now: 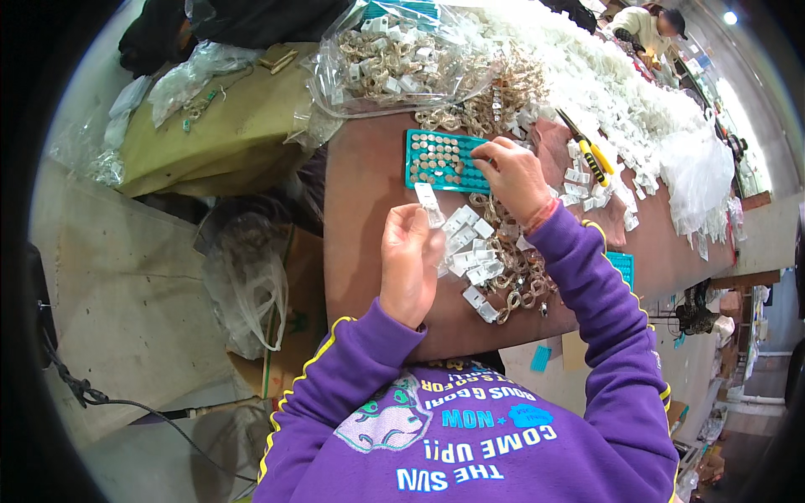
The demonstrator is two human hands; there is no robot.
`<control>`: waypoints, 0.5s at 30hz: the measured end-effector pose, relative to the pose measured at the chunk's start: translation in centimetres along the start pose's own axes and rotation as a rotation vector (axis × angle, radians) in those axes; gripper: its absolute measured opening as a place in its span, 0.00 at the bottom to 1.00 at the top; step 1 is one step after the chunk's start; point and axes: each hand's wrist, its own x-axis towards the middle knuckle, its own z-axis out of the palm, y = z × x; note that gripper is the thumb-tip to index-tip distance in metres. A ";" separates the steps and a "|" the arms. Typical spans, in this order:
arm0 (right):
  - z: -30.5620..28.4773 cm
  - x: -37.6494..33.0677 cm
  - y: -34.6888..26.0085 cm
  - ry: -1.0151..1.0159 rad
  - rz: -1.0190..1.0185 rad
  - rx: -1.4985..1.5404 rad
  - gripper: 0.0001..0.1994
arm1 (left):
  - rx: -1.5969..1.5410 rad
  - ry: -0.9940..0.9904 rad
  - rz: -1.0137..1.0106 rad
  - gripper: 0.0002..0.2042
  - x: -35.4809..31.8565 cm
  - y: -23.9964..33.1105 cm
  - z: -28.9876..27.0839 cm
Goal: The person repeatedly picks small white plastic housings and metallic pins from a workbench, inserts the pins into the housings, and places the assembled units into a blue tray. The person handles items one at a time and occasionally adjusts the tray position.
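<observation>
In my left hand (pixel 409 260) I pinch a small white plastic case (pixel 427 201) between thumb and fingertips. My right hand (pixel 516 178) is at the right side of a teal tray (pixel 411 173), thumb and fingers drawn together; whatever they hold, if anything, is hidden. Rows of small round metal discs (pixel 436 158) fill much of the tray's left and middle. Just below my hands lies a pile of white plastic cases (pixel 471 251), and beside them are bundles of coiled thin wire (pixel 511 289).
Yellow-handled pliers (pixel 595 159) lie on a pinkish cloth (pixel 549 147) to the right. A clear bag of wired parts (pixel 394 67) stands at the far side. A big heap of white pieces (pixel 587 67) spreads back right. At far right, another person (pixel 646 32) bends over the work.
</observation>
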 end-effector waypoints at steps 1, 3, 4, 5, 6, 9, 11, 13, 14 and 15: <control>0.6 0.5 0.2 0.009 -0.038 -0.027 0.06 | -0.001 -0.031 0.011 0.06 0.2 0.1 -0.1; 1.1 0.4 0.4 -0.011 -0.054 -0.069 0.06 | -0.013 -0.045 -0.003 0.05 -0.4 0.1 0.0; 1.5 0.6 0.5 -0.008 -0.049 -0.082 0.05 | -0.009 -0.055 -0.007 0.05 -0.1 0.2 0.0; 1.9 0.6 0.5 -0.010 -0.039 -0.091 0.05 | -0.002 -0.057 -0.015 0.06 -0.2 0.3 -0.1; 2.2 0.6 0.5 0.006 -0.009 -0.067 0.05 | 0.008 -0.066 -0.007 0.06 -0.2 0.4 -0.1; 2.1 0.8 0.7 0.001 -0.001 -0.023 0.05 | 0.010 -0.080 0.012 0.06 -0.1 0.4 0.0; 1.9 0.9 0.7 0.026 0.014 0.031 0.06 | -0.008 -0.075 0.012 0.05 -0.1 0.4 0.0; 1.6 1.0 0.7 0.031 0.050 0.123 0.06 | 0.004 -0.042 0.020 0.04 -0.2 0.3 0.2; 1.3 1.0 0.8 0.024 0.075 0.185 0.06 | 0.005 -0.028 0.026 0.05 -0.1 0.3 0.2; 1.0 1.1 0.8 0.019 0.089 0.250 0.06 | 0.006 -0.032 0.024 0.05 -0.1 0.4 0.2</control>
